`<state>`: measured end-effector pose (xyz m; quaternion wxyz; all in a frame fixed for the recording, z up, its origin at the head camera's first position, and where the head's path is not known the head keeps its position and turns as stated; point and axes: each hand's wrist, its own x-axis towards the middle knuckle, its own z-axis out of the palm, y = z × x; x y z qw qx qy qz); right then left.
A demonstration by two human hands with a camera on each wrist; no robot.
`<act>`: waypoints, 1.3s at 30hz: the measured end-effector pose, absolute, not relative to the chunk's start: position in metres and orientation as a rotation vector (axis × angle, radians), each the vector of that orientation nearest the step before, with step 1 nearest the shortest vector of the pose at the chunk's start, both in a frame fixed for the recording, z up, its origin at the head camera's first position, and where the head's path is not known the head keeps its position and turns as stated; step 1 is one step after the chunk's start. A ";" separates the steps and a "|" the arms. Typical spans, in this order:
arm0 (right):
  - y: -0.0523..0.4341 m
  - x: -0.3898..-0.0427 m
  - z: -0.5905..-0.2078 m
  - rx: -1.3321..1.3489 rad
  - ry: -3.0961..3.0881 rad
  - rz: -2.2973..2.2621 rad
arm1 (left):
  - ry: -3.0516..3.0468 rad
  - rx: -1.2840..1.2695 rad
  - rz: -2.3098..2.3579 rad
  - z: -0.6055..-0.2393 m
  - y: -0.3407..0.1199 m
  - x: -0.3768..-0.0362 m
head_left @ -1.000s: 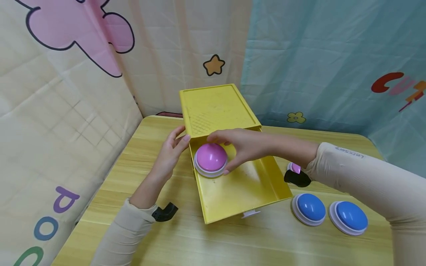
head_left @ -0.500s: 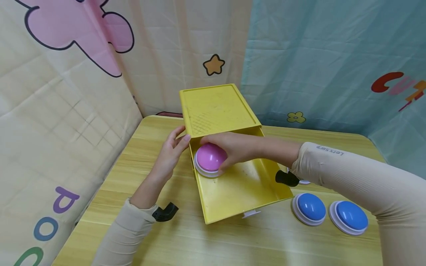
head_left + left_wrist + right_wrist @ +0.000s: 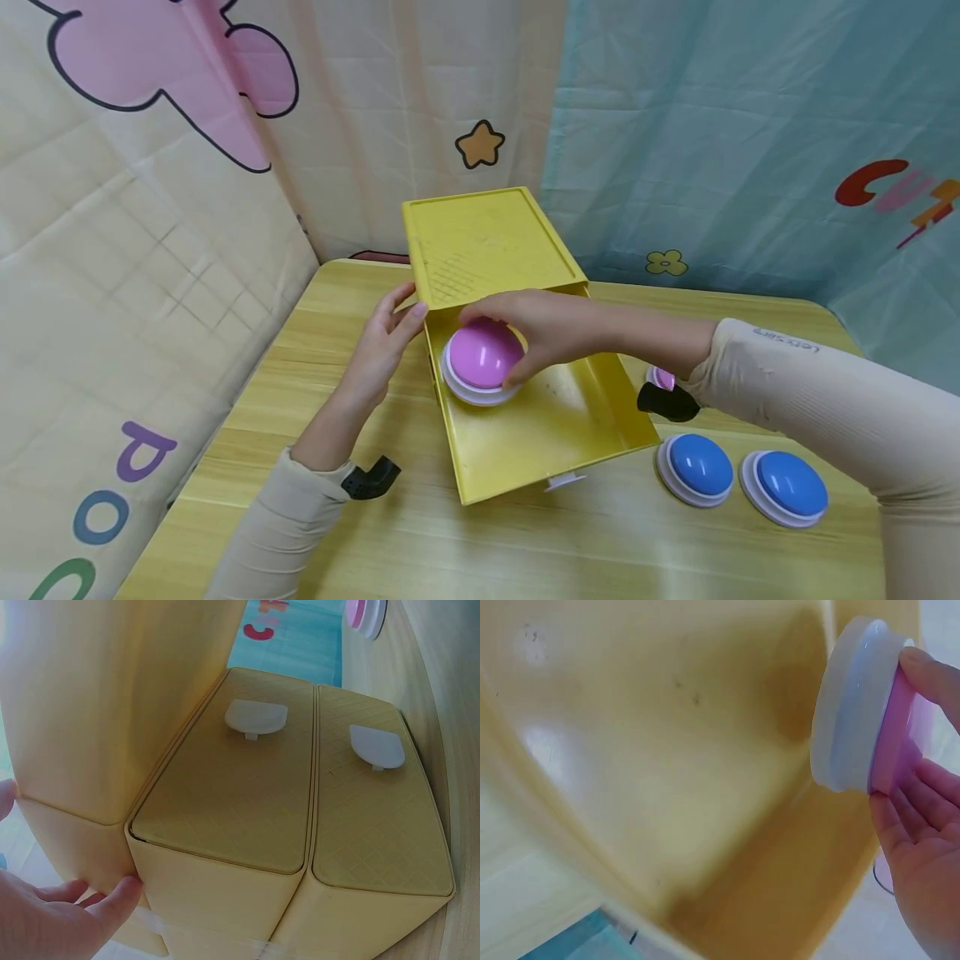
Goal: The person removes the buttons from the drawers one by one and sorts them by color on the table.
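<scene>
Since half a second ago, the pink dome button (image 3: 483,360) has been tilted and raised slightly off the drawer floor, and the right forearm has been drawn back a little, so that another pink button (image 3: 663,377) is uncovered again behind the black wrist mount.

The right hand (image 3: 543,329) is reached across from the right, palm down, into the open yellow drawer (image 3: 540,433). Its fingers are curled over the far side of the dome and its thumb lies at the near edge, so the button is grasped between them. In the right wrist view the button (image 3: 862,712) is seen edge-on and clear of the drawer floor, pinched by fingertips (image 3: 922,664). The left hand (image 3: 382,346) is held flat against the left side of the yellow drawer cabinet (image 3: 487,242), fingers straight, thumb tip at the front corner; nothing is gripped by it. In the left wrist view its fingertips (image 3: 112,896) are seen pressed on the cabinet's corner.

Much of the dome's far side is hidden by the right fingers. The second pink button is mostly covered by the wrist mount and sleeve. Whether the button's rim touches the drawer wall cannot be told.

The held button is made up of a glossy pink dome on a white, ringed base. It sits in the drawer's back left corner. Two blue buttons (image 3: 701,469) (image 3: 787,487) lie on the wooden table (image 3: 600,542) to the right.
</scene>
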<state>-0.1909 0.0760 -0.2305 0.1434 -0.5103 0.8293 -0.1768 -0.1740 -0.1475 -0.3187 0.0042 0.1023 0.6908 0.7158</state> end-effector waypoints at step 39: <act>0.357 -0.175 -0.292 -0.368 2.995 -0.906 | 2.166 0.315 2.251 -0.320 -0.147 -0.175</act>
